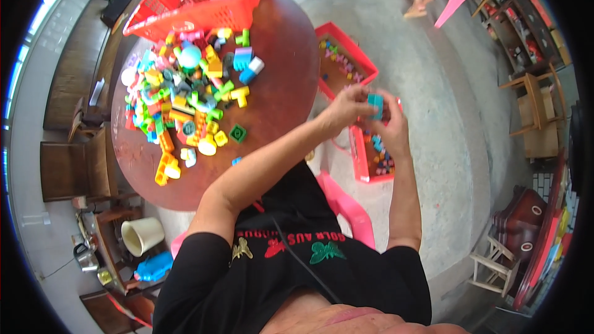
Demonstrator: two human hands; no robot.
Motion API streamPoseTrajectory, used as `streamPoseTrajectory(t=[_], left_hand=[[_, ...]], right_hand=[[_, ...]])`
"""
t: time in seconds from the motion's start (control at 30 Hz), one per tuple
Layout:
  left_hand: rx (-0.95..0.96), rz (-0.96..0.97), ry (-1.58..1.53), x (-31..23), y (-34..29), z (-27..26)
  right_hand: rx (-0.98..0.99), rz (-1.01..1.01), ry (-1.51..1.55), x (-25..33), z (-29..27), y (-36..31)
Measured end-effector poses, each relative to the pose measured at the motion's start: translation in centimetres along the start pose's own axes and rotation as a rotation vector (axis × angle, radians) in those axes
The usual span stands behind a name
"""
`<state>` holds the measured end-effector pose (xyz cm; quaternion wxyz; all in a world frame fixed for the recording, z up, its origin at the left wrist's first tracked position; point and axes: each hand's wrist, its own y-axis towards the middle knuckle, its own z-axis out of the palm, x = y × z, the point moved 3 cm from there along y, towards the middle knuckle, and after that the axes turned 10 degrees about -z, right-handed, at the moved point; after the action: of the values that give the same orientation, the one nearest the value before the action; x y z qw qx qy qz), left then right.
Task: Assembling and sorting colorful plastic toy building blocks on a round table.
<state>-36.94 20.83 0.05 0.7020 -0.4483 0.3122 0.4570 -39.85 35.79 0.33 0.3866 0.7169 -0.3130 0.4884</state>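
Out to the right of the table, both of my hands meet around a teal toy building block. My left hand pinches it from the left with bent fingers. On its other side, my right hand curls its fingers and thumb about it. Beneath the hands is a red box holding small coloured pieces, partly covered by my right hand and wrist. Just beyond stands another red box with more small pieces. A large heap of mixed building blocks lies on the round brown table.
A red plastic basket is tipped on the table's far side. Pink stools stand close by. Someone sits on a pink chair at the far right. A cream bucket and wooden furniture are at the left.
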Motion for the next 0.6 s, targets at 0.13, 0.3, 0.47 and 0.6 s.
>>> streamPoseTrajectory(t=[0.13,0.3,0.47,0.6], left_hand=[[-0.065,-0.022,0.314,2.3,-1.5,-1.1],[-0.132,-0.020,0.297,1.2,-3.6,-3.7],[-0.245,0.253,0.154,-5.3,-6.0,-6.6],[-0.309,0.312,0.223,-10.8,-9.5,-8.3]], right_hand=[[-0.074,-0.023,0.179,-2.1,-0.1,-2.6],[-0.108,0.203,0.382,-0.7,-0.4,-3.0],[-0.025,0.047,0.522,4.5,2.3,2.5],[0.052,0.016,0.547,7.5,6.0,7.2]])
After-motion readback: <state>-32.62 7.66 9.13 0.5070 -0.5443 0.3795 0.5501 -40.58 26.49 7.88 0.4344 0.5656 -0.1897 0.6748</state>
